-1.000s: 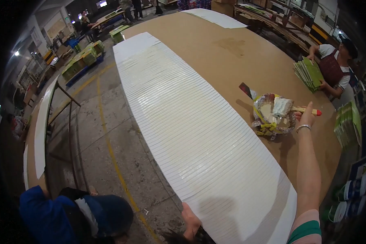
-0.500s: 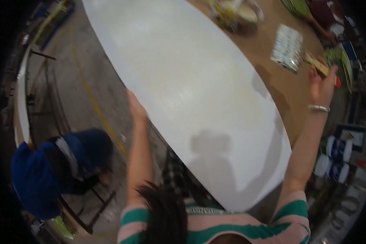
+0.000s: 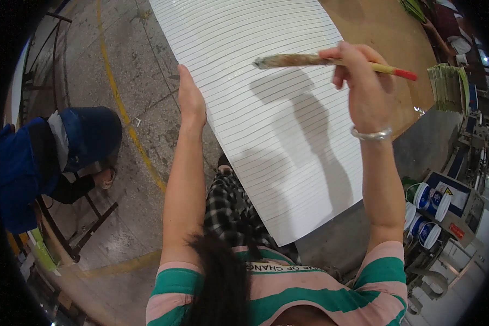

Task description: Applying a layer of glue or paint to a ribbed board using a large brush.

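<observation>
Below my hands stretches a broad white paper surface (image 3: 309, 157) crossed by close dark lines, like many sheets fanned out. My left hand (image 3: 192, 103) grips its left edge, thumb along the rim and the other fingers hidden. In my right hand (image 3: 367, 87) is a paintbrush (image 3: 293, 60) with a yellow, red-ended handle. Its brown, grey-tipped head points left above the paper, and brush and hand throw a shadow on the sheets.
Brown board (image 3: 388, 27) covers the table beyond the paper. Far right stands a green stack (image 3: 448, 87), with white-and-blue tubs (image 3: 429, 209) lower down. At left, a person in blue (image 3: 32, 168) bends near a dark metal frame (image 3: 92, 228); another person's arm (image 3: 439, 41) shows at upper right.
My right hand has swung left with the brush, from beside a silver foil-covered block to above the paper. The paper surface, plain white before, now shows rows of lines.
</observation>
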A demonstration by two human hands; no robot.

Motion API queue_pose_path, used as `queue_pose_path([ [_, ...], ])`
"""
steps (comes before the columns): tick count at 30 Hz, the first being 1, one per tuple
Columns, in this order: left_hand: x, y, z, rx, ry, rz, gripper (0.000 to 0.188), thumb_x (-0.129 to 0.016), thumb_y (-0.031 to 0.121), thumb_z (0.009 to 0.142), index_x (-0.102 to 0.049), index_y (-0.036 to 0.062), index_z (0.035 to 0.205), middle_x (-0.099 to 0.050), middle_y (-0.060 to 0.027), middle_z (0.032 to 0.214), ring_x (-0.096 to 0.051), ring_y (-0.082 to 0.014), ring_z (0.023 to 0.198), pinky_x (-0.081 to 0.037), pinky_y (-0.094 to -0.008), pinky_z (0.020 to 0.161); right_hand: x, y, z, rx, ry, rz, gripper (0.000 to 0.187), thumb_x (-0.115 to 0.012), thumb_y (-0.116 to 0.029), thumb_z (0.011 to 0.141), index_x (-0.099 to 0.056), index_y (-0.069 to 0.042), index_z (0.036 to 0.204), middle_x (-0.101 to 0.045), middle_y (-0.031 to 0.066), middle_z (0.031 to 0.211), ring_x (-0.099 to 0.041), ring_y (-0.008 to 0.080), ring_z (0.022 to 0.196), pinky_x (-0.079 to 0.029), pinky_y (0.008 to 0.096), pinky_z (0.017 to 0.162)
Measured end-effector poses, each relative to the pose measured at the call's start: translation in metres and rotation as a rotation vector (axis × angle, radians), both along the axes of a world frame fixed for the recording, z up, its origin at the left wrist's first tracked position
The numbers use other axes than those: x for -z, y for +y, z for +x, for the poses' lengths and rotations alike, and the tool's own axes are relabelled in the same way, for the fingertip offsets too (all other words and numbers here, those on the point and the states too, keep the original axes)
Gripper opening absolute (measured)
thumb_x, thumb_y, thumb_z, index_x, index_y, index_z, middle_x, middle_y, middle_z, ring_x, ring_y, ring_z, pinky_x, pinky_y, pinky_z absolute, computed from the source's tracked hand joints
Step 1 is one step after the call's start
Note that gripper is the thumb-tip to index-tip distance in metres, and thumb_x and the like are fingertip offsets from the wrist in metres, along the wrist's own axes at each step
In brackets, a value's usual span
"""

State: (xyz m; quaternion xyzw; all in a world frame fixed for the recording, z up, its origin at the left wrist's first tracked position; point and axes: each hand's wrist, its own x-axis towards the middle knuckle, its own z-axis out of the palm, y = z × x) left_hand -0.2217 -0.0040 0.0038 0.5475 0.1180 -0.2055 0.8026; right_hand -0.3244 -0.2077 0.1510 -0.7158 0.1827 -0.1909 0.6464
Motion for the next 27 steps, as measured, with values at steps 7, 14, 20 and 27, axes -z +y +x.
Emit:
queue_pose_path([
  [7, 0.021, -0.001, 0.005, -0.056, -0.099, 0.1, 0.063, -0.027, 0.045, 0.099, -0.044, -0.0073, 0.129, -0.051, -0.0147, 0.127, -0.049, -0.0208, 0.115, -0.036, -0.0287, 0.097, 0.009, 0.014, -0.069, -0.244, 0.308, -0.299, 0.008, -0.059, -0.004, 0.083, -0.065, 0.001, 0.085, -0.066, 0.0048, 0.082, -0.058, 0.0086, 0.07, -0.046, 0.0224, 0.064],
  [14, 0.016, 0.0, 0.006, -0.086, -0.05, 0.184, 0.065, -0.03, 0.048, 0.097, -0.048, -0.0085, 0.125, -0.053, -0.0148, 0.125, -0.05, -0.0219, 0.113, -0.036, -0.0293, 0.096, -0.013, 0.017, -0.06, -0.26, 0.354, -0.427, 0.009, -0.06, -0.005, 0.082, -0.065, 0.002, 0.081, -0.066, 0.0064, 0.074, -0.061, 0.0104, 0.068, -0.049, 0.0233, 0.062],
  [20, 0.018, -0.008, 0.004, -0.078, -0.051, 0.117, 0.065, -0.031, 0.049, 0.097, -0.051, -0.0085, 0.121, -0.055, -0.0149, 0.122, -0.05, -0.0219, 0.111, -0.036, -0.0293, 0.095, 0.023, 0.004, 0.033, -0.317, 0.077, -0.543, 0.014, -0.063, -0.014, 0.082, -0.063, 0.0, 0.08, -0.061, 0.0035, 0.066, -0.056, 0.0078, 0.062, -0.044, 0.022, 0.057],
  [27, 0.026, -0.002, 0.005, -0.086, -0.067, 0.121, 0.065, -0.031, 0.048, 0.097, -0.051, -0.0086, 0.121, -0.057, -0.0151, 0.12, -0.051, -0.0218, 0.109, -0.037, -0.0293, 0.095, -0.017, 0.013, -0.044, -0.421, 0.606, -0.471, 0.01, -0.062, -0.009, 0.078, -0.062, -0.002, 0.072, -0.058, 0.0032, 0.061, -0.055, 0.0079, 0.058, -0.044, 0.0227, 0.054],
])
